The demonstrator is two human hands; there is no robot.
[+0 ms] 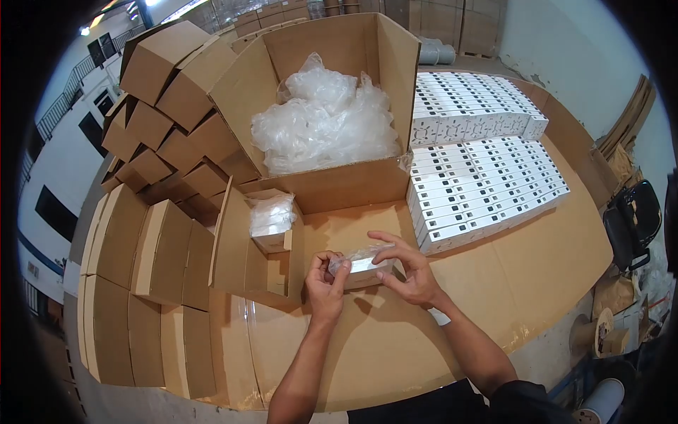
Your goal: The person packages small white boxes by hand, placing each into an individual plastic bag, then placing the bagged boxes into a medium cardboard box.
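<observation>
A small white box [364,265] in a clear plastic bag is between my hands, low over the cardboard-covered table. My left hand [327,288] is closed, pinching the loose plastic at the box's left end between thumb and fingers. At the right end, my right hand [412,274] has its thumb and a bent finger on the bagged box, with another finger raised above it. Just left of my hands stands an open carton [233,244], where several bagged white boxes [272,219] are stacked at the far end.
Behind my hands, a large open carton [321,189] holds a heap of clear plastic bags [325,120]. Stacked rows of white boxes [487,187] stand at right. Brown cartons [166,254] are piled at left. A black chair [632,219] stands beyond the table's right edge.
</observation>
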